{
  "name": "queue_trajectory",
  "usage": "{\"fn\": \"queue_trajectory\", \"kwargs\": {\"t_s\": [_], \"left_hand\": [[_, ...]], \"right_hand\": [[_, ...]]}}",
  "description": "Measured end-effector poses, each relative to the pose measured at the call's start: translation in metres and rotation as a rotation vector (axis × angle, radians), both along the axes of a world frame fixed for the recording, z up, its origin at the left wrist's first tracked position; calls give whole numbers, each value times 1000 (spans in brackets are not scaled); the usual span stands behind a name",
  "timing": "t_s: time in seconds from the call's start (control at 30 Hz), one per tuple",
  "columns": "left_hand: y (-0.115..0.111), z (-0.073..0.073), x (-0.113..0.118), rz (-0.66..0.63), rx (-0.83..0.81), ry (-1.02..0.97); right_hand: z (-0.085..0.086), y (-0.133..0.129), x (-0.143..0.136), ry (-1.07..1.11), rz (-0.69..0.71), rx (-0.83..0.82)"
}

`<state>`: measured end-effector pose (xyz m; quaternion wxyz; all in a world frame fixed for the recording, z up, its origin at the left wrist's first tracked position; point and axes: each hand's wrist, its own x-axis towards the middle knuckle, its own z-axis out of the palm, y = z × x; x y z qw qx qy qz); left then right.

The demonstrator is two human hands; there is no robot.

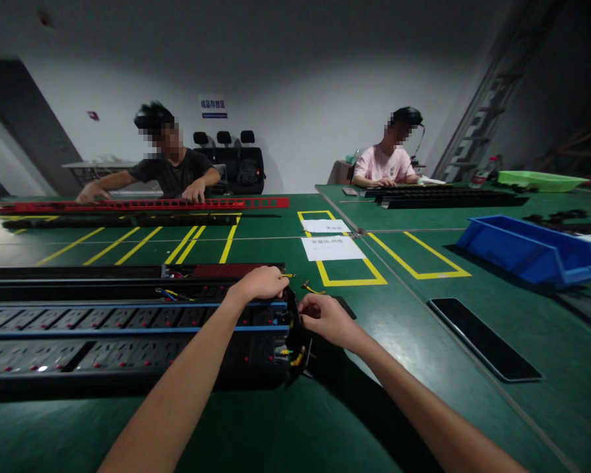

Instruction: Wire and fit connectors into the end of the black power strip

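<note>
Long black power strips (118, 355) with rows of sockets and red dots lie side by side at the left, their ends near the middle. A dark end cap (292, 318) stands at the near strips' right end, with short wires (285, 352) showing below it. My left hand (261, 282) reaches over the strips, its fingers closed on the cap's far end. On the cap's right side is my right hand (329, 318), thumb and fingers curled in a pinch against it. What lies between those fingertips is hidden. A loose yellow wire (312, 289) lies just beyond.
A phone-like black slab (485, 338) and a blue bin (526, 249) are at right. White paper sheets (332, 248) lie inside yellow tape. Across the table, one co-worker (170, 171) handles a red slotted rail (177, 204); another (387, 164) sits behind black strips (448, 197).
</note>
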<state>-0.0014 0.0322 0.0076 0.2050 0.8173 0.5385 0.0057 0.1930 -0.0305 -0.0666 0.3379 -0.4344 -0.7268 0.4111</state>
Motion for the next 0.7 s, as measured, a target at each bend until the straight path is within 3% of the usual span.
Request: {"fn": "queue_trajectory", "kwargs": {"t_s": [0.27, 0.7], "left_hand": [[1, -1, -1, 7, -2, -3], [3, -5, -2, 11, -2, -14]], "right_hand": [[-4, 4, -1, 100, 44, -76], [-13, 5, -3, 76, 9, -68]]}}
